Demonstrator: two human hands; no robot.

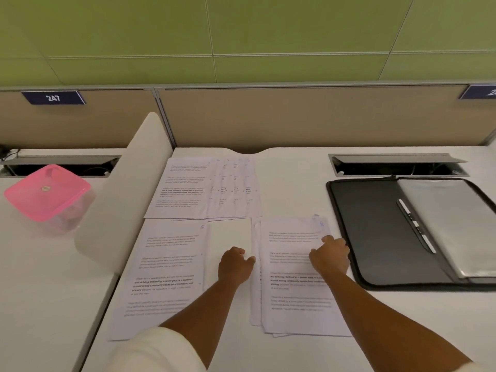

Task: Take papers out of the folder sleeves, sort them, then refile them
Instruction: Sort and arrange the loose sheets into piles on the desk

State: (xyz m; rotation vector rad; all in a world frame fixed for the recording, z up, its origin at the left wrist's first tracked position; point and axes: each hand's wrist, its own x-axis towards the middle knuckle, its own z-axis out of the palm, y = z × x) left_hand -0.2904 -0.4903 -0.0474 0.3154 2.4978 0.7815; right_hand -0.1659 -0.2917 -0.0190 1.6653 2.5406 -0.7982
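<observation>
White desk (pixel 295 183): both hands curled, left hand (pixel 234 264) and right hand (pixel 331 255) pinching stacked papers (pixel 292 291).

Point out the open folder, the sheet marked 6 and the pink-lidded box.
open folder (pixel 375 232): head view, black inside cover.
sheet marked 6 (pixel 163 267): head view, printed middle.
pink-lidded box (pixel 47 193): head view, lid top.

Both hands lay curled at the near paper stack (pixel 292 275): the left hand (pixel 234 265) at its left edge, the right hand (pixel 331 255) on top. The open folder (pixel 375 232) lay right of it.
</observation>
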